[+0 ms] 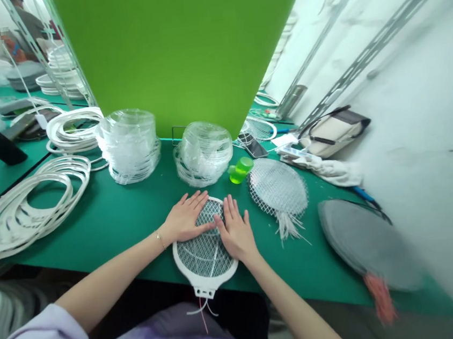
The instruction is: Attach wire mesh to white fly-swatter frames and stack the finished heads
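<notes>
In front of me on the green table lies a white racket head (205, 255), an oval frame with metal mesh like that of an electric fly swatter. Its narrow end points toward me, with a red wire and pale wires hanging past the table edge. My left hand (189, 216) lies flat across the upper left of the frame and mesh, fingers stretched out. On the upper right rim rests my right hand (236, 230), its fingers extended and its thumb over the mesh. Both hands are open and touch the head; parts of the rim are hidden under them.
Two stacks of clear plastic rings (130, 147) stand behind, with a green plastic piece (241, 169) beside them. White oval frames (77, 177) lie at left. Mesh sheets (279, 185) and grey mesh ovals (367, 241) are at right, near a bag (333, 131). A green panel (185, 50) rises behind.
</notes>
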The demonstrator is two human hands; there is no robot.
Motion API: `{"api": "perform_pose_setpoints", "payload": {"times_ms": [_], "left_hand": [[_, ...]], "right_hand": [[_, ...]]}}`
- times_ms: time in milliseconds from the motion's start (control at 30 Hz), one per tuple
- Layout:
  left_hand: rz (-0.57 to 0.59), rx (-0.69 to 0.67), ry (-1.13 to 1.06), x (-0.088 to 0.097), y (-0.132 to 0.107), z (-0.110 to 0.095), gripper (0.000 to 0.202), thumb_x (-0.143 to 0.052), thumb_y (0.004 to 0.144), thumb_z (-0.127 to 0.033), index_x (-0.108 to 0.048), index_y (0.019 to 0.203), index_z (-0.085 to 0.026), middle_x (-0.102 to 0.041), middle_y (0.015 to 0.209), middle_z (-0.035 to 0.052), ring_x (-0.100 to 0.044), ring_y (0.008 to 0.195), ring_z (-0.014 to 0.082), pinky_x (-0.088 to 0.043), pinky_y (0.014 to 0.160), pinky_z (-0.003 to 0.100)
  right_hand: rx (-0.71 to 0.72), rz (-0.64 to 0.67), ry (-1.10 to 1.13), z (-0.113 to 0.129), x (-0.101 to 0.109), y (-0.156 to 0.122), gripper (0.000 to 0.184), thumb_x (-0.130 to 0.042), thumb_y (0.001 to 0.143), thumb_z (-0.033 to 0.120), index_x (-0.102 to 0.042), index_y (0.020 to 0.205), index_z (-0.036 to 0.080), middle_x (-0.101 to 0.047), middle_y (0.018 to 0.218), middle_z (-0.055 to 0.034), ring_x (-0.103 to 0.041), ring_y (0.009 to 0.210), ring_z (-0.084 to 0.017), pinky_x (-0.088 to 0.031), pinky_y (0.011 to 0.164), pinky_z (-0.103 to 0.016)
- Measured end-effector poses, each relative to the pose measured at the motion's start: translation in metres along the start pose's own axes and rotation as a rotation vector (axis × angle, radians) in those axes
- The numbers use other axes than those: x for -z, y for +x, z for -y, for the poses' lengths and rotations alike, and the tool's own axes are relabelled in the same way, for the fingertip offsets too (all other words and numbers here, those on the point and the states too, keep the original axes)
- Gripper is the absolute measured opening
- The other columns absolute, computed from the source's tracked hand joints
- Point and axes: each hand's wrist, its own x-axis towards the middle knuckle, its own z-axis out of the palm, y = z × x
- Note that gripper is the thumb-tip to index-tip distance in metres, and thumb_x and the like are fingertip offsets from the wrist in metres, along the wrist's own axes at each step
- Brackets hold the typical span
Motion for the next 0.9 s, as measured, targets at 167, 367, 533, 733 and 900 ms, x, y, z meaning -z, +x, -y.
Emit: {"api": "perform_pose_setpoints", "payload": {"times_ms": [167,367,533,733,900], "left_hand": [[-0.11,0.078,0.048,0.01,-0.026,-0.03,0.074,-0.025,0.103,-0.06,-0.026,0.157,-0.008,-0.019,0.166,0.0143,-0.012,0.154,0.0274,-0.014,0.123,0.048],[-0.088,0.027,0.067,-0.016,-0.08,-0.07,0.072,-0.034,0.102,-0.06,-0.018,0.161,-0.022,-0.021,0.166,0.0059,-0.012,0.154,0.0298,-0.022,0.121,0.048],[-0.075,0.021,0.096,-0.022,-0.081,-0.07,0.064,-0.038,0.103,-0.049,-0.021,0.16,-0.024,-0.022,0.166,0.0035,-0.013,0.154,0.0311,-0.022,0.12,0.049],[0.024,-0.004,0.109,-0.014,-0.076,-0.057,0.069,-0.048,0.095,-0.028,-0.024,0.159,-0.021,-0.028,0.164,0.009,-0.022,0.151,0.033,-0.025,0.118,0.05],[0.036,0.018,0.108,-0.005,-0.073,-0.033,0.071,-0.051,0.092,-0.026,-0.027,0.158,-0.02,-0.031,0.163,0.0112,-0.023,0.151,0.0337,-0.023,0.119,0.051]], "right_hand": [[-0.037,-0.08,0.035,0.005,-0.002,-0.007,0.066,-0.014,0.104,0.053,-0.001,0.16,0.021,-0.009,0.167,-0.0085,-0.002,0.154,-0.026,-0.012,0.12,-0.062],[-0.065,-0.175,-0.049,0.012,0.004,-0.006,0.064,-0.013,0.105,0.049,0.0,0.16,0.018,-0.01,0.167,-0.0101,0.0,0.154,-0.026,-0.011,0.121,-0.061],[0.012,-0.258,-0.015,0.038,0.011,-0.038,0.066,-0.017,0.106,0.045,0.011,0.159,0.019,-0.007,0.168,-0.011,-0.001,0.154,-0.027,-0.017,0.12,-0.059],[0.116,-0.111,0.026,0.07,-0.015,-0.07,0.068,-0.022,0.105,0.043,0.009,0.159,0.016,-0.003,0.167,-0.0107,-0.001,0.154,-0.028,-0.021,0.12,-0.055],[0.099,0.07,0.063,0.086,-0.017,-0.032,0.066,-0.019,0.105,0.047,-0.002,0.16,0.015,-0.008,0.167,-0.0093,-0.002,0.154,-0.026,-0.018,0.121,-0.054]]}}
